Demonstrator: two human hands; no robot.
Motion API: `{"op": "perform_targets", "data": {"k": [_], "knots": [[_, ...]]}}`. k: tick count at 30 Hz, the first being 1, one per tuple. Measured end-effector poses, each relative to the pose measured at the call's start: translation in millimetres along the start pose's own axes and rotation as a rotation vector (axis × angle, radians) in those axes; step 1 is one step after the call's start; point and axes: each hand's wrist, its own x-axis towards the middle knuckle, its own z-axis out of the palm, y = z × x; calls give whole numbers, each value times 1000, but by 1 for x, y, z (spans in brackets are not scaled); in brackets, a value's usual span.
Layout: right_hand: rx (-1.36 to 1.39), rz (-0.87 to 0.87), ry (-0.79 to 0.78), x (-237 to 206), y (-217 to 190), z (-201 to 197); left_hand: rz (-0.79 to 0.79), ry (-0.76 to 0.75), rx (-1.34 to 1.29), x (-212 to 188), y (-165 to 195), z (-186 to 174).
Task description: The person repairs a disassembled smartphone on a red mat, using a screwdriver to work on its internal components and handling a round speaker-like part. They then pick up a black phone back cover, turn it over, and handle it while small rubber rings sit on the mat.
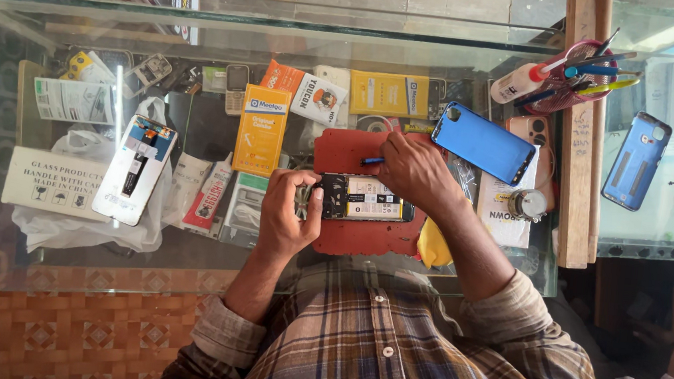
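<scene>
Pink mesh cup (573,92) at the counter's far right corner holds pens and a white squeeze bottle (519,82). Opened phone (366,198) lies back-off on the red mat (357,235) in front of me, board and pale battery exposed. My left hand (287,214) pinches its left end; my right hand (414,171) grips a blue-handled tool (372,161) just above it. Blue back cover (482,142) sits near, to the right.

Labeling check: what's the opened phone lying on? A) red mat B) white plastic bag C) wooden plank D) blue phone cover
A: the opened phone lies on the red mat on the glass counter, left hand steadying its end, right hand holding a blue tool.
</scene>
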Motion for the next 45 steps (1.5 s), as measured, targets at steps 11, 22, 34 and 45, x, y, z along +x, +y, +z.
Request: {"op": "perform_targets", "data": {"k": [11,22,34,45], "knots": [[737,234,15,-24,-35,-1,-34,-42,-61,-25,18,18],[1020,617,-249,-62,-72,11,172,-242,-15,-33,25,1],[1030,395,-124,-74,-97,-3,-3,-292,-128,-53,23,-23],[1036,106,475,-87,-101,12,-205,-145,-360,-54,18,-13]]}}
